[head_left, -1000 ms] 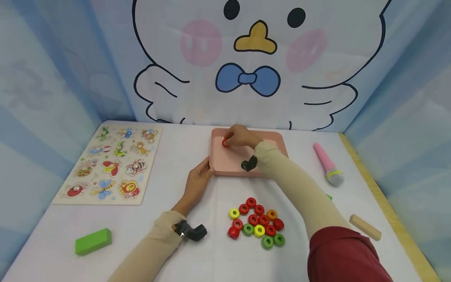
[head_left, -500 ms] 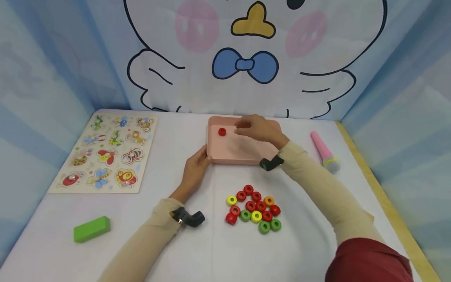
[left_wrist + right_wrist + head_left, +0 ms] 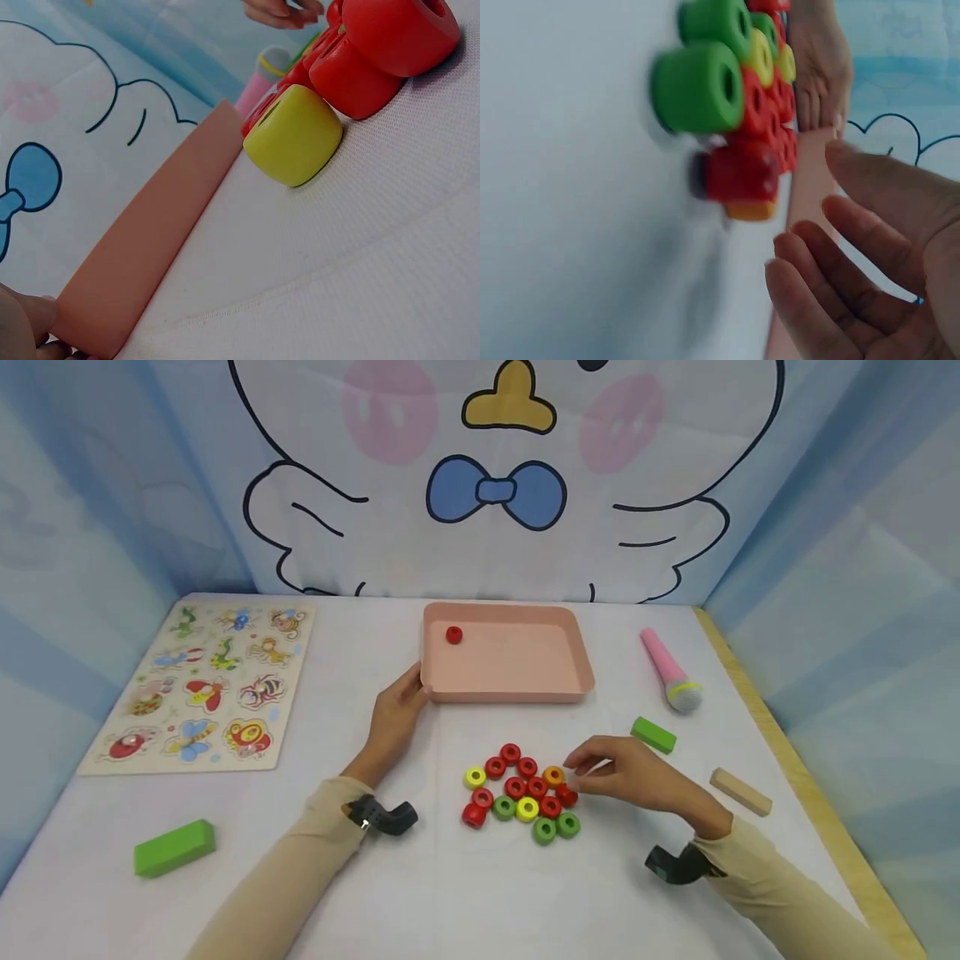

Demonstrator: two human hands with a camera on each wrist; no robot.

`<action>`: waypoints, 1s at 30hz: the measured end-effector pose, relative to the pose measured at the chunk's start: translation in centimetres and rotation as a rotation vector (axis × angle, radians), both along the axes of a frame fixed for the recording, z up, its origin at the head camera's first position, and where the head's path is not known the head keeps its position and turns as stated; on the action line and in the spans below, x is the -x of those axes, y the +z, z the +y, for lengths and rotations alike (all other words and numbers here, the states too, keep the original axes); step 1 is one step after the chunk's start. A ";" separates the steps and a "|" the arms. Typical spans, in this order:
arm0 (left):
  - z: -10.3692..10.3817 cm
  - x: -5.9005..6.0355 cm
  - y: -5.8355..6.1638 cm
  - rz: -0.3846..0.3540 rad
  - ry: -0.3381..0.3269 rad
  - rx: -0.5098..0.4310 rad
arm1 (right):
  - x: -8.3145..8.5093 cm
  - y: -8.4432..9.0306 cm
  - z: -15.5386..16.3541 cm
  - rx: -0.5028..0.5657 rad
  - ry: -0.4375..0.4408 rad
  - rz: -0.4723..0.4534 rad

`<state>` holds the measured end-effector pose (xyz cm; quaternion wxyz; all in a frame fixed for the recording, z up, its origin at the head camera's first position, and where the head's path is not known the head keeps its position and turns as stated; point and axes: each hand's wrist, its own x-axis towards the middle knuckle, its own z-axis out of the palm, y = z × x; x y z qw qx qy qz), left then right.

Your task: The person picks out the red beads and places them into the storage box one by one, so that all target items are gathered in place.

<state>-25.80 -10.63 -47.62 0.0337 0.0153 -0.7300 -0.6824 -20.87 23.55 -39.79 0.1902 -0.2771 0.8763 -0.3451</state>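
While the left hand (image 3: 395, 720) rests with relaxed fingers against the near left corner of the pink tray (image 3: 507, 693) in the head view, the right hand (image 3: 626, 774) is seen just right of the bead cluster (image 3: 522, 793) on the desk (image 3: 450, 893), its fingertips at a red bead (image 3: 567, 795) on the cluster's right edge; nothing is gripped. One red bead (image 3: 453, 634) lies in the tray's far left corner.

From the left wrist, the tray wall (image 3: 142, 247) is seen beside a yellow bead (image 3: 292, 135).

From the right wrist, spread fingers (image 3: 832, 285) are seen open, just beside the red bead (image 3: 739, 171), which lies nearer this hand.
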 end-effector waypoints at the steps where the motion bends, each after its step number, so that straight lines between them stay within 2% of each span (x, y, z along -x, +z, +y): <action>1: -0.1 0.0 0.0 0.000 0.001 -0.007 | -0.5 -0.3 -0.1 0.014 -0.003 0.008; 4: -0.4 0.1 0.2 -0.009 0.008 -0.001 | -1.3 -1.1 -0.4 0.043 -0.033 0.033; 10: -0.3 0.2 0.6 -0.039 -0.001 0.007 | -1.8 -1.8 -0.9 0.037 -0.091 0.054; 22: 0.1 0.2 0.5 -0.025 0.003 -0.017 | -1.9 -1.1 -0.8 -0.025 -0.099 0.073; 26: 0.2 0.2 0.4 -0.032 -0.003 -0.009 | -0.7 0.3 -0.8 -0.016 -0.109 0.087; 30: 0.3 0.1 0.2 -0.038 0.005 -0.022 | 2.5 2.5 -1.9 -0.014 -0.143 0.077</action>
